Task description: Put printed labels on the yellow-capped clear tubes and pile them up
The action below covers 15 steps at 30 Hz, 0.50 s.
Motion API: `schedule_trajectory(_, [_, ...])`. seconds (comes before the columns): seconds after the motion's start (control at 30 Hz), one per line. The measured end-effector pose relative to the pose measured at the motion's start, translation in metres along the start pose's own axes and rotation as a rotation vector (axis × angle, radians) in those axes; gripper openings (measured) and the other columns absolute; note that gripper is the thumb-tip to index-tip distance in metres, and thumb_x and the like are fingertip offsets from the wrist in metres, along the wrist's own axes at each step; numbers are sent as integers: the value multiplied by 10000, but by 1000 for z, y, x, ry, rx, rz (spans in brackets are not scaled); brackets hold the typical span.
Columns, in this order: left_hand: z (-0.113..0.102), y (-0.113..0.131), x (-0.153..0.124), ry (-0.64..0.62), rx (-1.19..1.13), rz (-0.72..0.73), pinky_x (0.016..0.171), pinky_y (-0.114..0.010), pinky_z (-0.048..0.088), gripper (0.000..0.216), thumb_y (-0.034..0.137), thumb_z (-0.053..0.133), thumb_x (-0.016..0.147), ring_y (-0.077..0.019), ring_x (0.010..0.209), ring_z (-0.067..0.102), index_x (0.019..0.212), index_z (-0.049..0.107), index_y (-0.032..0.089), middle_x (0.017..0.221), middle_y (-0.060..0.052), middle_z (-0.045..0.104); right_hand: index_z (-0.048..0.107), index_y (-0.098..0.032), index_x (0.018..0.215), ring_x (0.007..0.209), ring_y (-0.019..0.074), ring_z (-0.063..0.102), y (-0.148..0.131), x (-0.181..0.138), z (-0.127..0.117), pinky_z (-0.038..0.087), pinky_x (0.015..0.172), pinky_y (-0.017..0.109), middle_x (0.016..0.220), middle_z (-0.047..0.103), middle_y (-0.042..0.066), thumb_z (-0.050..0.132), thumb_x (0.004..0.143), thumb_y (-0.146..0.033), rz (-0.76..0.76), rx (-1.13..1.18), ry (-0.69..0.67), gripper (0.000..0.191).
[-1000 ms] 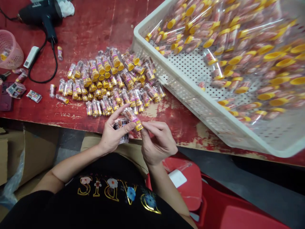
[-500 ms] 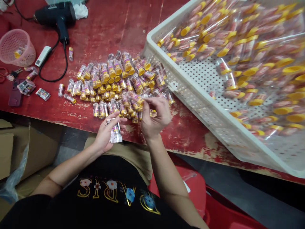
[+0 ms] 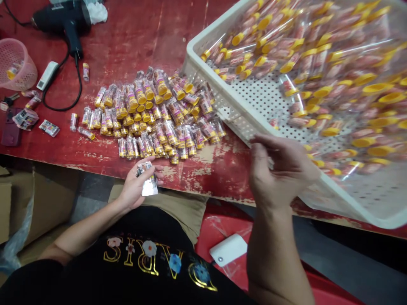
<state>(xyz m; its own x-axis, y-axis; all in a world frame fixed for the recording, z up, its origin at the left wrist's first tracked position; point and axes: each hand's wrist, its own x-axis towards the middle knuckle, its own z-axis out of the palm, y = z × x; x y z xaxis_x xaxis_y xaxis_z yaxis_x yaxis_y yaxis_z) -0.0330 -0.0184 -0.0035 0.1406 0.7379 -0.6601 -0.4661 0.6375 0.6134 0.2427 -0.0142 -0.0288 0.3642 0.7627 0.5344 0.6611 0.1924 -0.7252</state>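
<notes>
My left hand (image 3: pixel 135 184) is closed on a few small shiny printed sleeves (image 3: pixel 150 185), the thumb pressing on them, just off the table's front edge. My right hand (image 3: pixel 282 171) hangs over the near side of a white perforated basket (image 3: pixel 219 91); its fingers are loosely bent, and I see nothing held in them. Inside the basket lie many clear tubes with yellow caps (image 3: pixel 297 106). On the table, left of the basket, is a stacked pile of small sleeved tubes with yellow caps (image 3: pixel 146 99).
A dark heat gun (image 3: pixel 65 19) with a looped cord lies at the back left. Near it are a pink mesh basket (image 3: pixel 25 67), a purple phone (image 3: pixel 11 129) and loose sleeve packs (image 3: pixel 49 128). A white device (image 3: pixel 229 249) rests on the red stool below the table (image 3: pixel 152 38).
My right hand has left the near side of the pile and swung right to the basket's edge. My left hand keeps the sleeves, shifting slightly. The camera view has turned a little.
</notes>
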Motion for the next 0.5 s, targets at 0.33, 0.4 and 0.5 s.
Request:
schedule_trajectory(0.33, [-1, 6, 1, -2, 80, 46, 554, -224, 546, 432, 344, 803, 773, -96, 601, 625, 1118, 641, 142, 840, -34, 705, 669, -213, 1198, 922, 174, 679, -41, -27, 78, 587, 794, 357, 1094, 718, 89, 626, 901, -221, -32, 138, -277, 300])
schedule_trajectory(0.4, [-5, 8, -1, 11, 118, 41, 528, -224, 534, 399, 376, 833, 737, -95, 568, 611, 993, 636, 141, 783, -13, 682, 666, -208, 1198, 927, 169, 678, -24, -4, 62, 579, 793, 349, 1100, 712, 89, 600, 909, -192, -33, 47, -212, 297])
schedule_trajectory(0.5, [-8, 9, 2, 15, 145, 81, 476, -189, 465, 391, 385, 853, 715, -59, 501, 535, 822, 553, 159, 685, 34, 609, 711, -159, 1072, 906, 177, 677, 29, 53, 19, 543, 828, 375, 983, 723, 85, 603, 877, -139, 12, -252, -97, 224])
